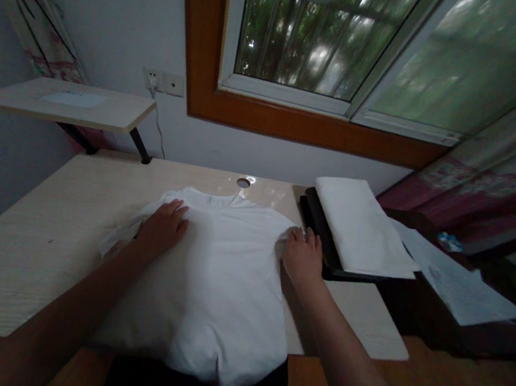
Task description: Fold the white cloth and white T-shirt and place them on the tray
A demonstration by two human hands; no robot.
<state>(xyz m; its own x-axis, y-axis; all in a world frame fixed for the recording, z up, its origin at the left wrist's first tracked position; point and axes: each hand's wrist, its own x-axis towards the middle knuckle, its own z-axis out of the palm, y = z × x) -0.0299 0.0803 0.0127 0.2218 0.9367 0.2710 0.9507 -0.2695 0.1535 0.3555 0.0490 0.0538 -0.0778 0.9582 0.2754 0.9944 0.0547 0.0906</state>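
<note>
A white T-shirt (229, 268) lies spread on the pale wooden desk, its neckline toward the wall and its lower part hanging over the near edge in wrinkles. My left hand (165, 226) rests flat on the left shoulder area, fingers stretched out and slightly apart. Left of that wrist, a bit of sleeve sticks out on the desk. At the shirt's right edge, near the other sleeve, my right hand (303, 254) has its fingers bent over the cloth and pinches it. The thumb's grip is partly hidden.
The desk (31, 233) has a round cable hole (243, 183) at the back. A raised shelf (69, 103) stands at left. On the right, a white folded item (361, 228) lies on a black flat object (315, 223). Papers (457, 278) lie beyond, on a dark surface.
</note>
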